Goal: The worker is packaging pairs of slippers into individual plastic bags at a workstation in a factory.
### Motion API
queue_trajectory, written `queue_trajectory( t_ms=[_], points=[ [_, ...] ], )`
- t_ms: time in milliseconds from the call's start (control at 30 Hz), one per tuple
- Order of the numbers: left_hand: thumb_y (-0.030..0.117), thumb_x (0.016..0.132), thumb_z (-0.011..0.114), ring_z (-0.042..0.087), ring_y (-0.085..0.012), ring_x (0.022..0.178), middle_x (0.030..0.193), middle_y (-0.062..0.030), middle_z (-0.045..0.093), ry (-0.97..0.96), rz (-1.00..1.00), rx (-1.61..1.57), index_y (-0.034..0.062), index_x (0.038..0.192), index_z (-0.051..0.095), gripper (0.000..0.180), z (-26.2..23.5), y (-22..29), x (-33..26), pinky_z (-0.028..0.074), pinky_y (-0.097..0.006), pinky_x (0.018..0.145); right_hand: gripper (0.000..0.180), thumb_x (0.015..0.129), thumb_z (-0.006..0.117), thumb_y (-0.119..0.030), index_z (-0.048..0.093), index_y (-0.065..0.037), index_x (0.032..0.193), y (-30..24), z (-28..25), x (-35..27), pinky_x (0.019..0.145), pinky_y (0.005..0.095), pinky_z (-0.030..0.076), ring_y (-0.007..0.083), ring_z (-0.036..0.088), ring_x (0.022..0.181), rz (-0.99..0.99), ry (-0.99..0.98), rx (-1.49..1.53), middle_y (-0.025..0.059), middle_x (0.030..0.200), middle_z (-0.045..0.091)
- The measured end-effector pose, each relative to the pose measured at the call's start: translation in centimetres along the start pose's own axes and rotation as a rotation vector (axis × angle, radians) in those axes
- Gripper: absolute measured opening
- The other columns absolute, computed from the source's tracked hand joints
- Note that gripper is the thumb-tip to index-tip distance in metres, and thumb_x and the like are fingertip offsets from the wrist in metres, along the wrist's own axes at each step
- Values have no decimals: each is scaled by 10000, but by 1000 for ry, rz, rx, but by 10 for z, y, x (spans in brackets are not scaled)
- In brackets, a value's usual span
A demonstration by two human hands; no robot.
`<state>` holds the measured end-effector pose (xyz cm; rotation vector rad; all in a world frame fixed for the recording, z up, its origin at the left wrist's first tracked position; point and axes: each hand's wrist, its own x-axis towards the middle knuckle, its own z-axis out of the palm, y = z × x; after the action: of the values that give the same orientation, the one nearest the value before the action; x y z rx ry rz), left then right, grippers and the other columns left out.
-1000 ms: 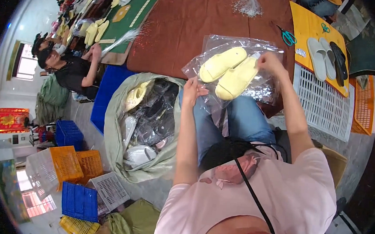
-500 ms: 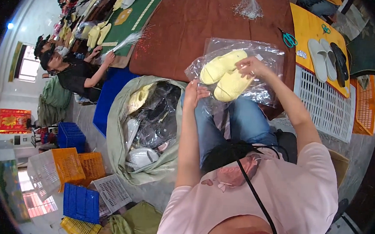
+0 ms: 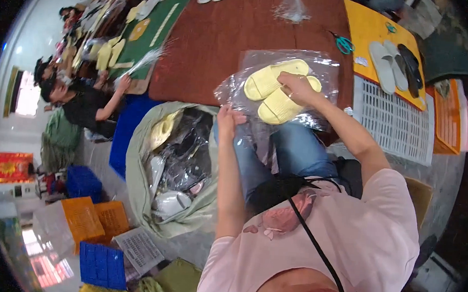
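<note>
A pair of pale yellow slippers (image 3: 261,84) lies on a clear plastic bag (image 3: 323,71) at the table's near edge, just beyond my knees. My right hand (image 3: 299,89) reaches over the pair from the right, its bent fingers closed on the slippers where the two meet; the fingertips are partly hidden. By the bag's near left corner is my left hand (image 3: 230,122), its thumb apart from the stretched fingers, next to the plastic film. Whether it touches the film is hard to tell.
At my left stands a pale green sack (image 3: 140,166) holding bagged footwear. Teal-handled scissors (image 3: 345,44) lie on the brown table (image 3: 213,52). Grey slippers (image 3: 382,65) sit on a yellow board (image 3: 357,19), above a white crate (image 3: 393,122). A co-worker (image 3: 87,106) handles thin clear strands at the left.
The view has shifted, moving the table leftward in the picture. My right hand has changed its hold on the slippers, which lie slightly turned. My left hand is closer to the bag's left corner.
</note>
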<state>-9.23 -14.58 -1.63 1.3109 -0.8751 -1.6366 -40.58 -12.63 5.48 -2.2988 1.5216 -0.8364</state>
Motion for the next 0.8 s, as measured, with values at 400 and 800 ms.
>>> queue_trajectory(
  t_ms=[400, 800],
  points=[
    [288, 1036, 541, 689, -273, 648, 845, -178, 639, -75, -4, -19, -22, 1200, 471, 358, 3, 0, -1, 600, -360, 552, 277, 897, 595, -296, 572, -22, 930, 138, -150, -168, 740, 530, 471, 453, 614, 847, 885, 578, -408, 241, 875, 629],
    [293, 1022, 568, 687, -278, 662, 879, -179, 628, -17, 19, -19, -4, 1220, 457, 374, 2, 10, -24, 603, -371, 582, 334, 840, 657, -214, 664, 16, 1082, 255, -217, -65, 778, 481, 558, 396, 685, 953, 783, 356, -705, 254, 960, 701]
  ],
)
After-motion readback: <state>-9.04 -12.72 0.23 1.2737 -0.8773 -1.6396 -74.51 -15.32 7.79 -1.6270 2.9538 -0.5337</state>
